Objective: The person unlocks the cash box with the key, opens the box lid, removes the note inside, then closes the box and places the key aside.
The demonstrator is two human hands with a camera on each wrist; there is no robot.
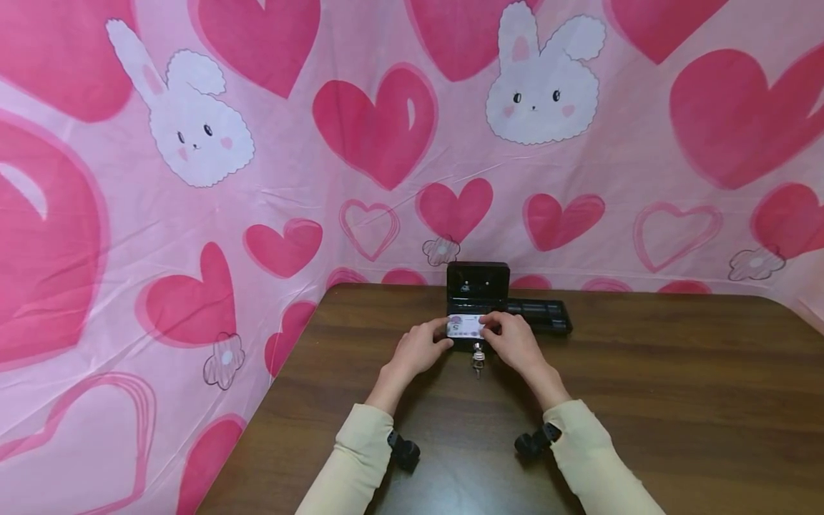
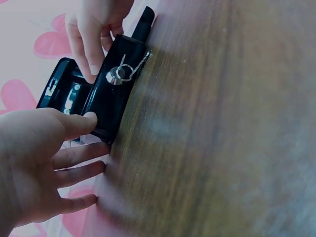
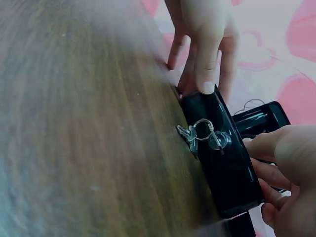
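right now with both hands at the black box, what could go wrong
The raised lid might drop onto the right hand, whose fingers are at the box. The banknote, between that hand and the left hand, could crease if both push inward. The keys dangling at the front lock might snag and tug the box.

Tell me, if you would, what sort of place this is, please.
Probably a small staged recording corner: a creased pink backdrop with hearts and bunnies rises behind a wood-grained table, and small black devices sit at both wrists.
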